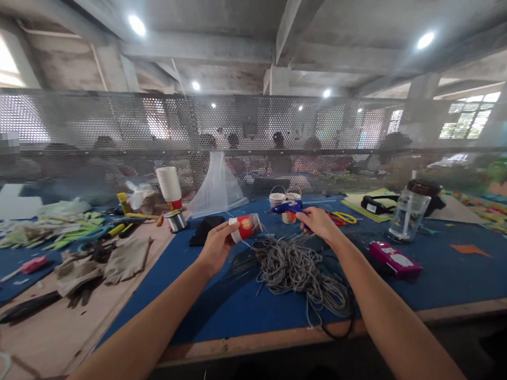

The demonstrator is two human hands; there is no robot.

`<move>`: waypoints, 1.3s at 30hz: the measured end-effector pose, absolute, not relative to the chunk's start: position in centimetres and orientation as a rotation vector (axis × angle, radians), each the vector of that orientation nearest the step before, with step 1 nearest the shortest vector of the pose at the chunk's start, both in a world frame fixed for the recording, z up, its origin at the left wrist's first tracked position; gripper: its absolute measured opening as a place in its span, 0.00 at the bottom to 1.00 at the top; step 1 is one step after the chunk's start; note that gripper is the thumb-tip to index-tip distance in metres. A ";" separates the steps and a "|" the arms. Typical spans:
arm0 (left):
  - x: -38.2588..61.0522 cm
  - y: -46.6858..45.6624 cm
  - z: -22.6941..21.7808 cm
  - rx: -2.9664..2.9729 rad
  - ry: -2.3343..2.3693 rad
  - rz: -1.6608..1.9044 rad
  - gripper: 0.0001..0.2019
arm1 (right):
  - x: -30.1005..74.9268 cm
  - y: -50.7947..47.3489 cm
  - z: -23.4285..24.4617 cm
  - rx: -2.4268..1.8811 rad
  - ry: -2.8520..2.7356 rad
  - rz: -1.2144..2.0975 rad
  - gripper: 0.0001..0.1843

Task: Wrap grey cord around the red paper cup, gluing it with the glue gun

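Note:
My left hand point(216, 247) is closed around a red and white paper cup point(245, 227), which lies on its side in the air with one end toward the right. My right hand point(318, 222) grips a blue glue gun point(288, 207) by its handle. The gun's nozzle points left, just right of the cup and apart from it. Below both hands, a tangled heap of grey cord point(293, 270) lies on the blue mat point(180, 309). Two small white cups point(277, 199) with thin handles stand behind the glue gun.
To the left are a stack of paper cups point(168, 184), a metal spool point(176, 221), a dark phone-like slab point(206, 230) and grey gloves point(127, 259). On the right stand a clear bottle point(407, 213) and a purple pack point(395, 259). A perforated screen point(237, 119) crosses behind.

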State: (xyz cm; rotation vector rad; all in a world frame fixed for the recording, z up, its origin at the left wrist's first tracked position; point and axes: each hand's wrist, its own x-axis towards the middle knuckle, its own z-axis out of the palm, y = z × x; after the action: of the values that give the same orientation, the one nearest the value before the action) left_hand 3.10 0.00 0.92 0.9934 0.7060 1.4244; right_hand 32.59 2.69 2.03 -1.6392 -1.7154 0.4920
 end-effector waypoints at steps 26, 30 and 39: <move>2.9 0.2 0.7 1.011 0.771 1.477 0.13 | 25.5 -0.4 1.4 -1.124 -1.536 0.465 0.23; 3.0 0.1 0.9 1.009 0.788 1.485 0.13 | 25.1 -1.0 1.4 -1.168 -1.597 0.461 0.24; 2.7 0.6 0.5 1.003 0.784 1.504 0.14 | 24.5 -1.7 1.1 -1.223 -1.735 0.306 0.22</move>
State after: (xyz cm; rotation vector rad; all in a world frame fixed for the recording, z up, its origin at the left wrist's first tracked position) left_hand 2.71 0.62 0.51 1.0030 0.7841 1.5038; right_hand 24.53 -1.71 1.05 -1.2227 -1.7351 0.3062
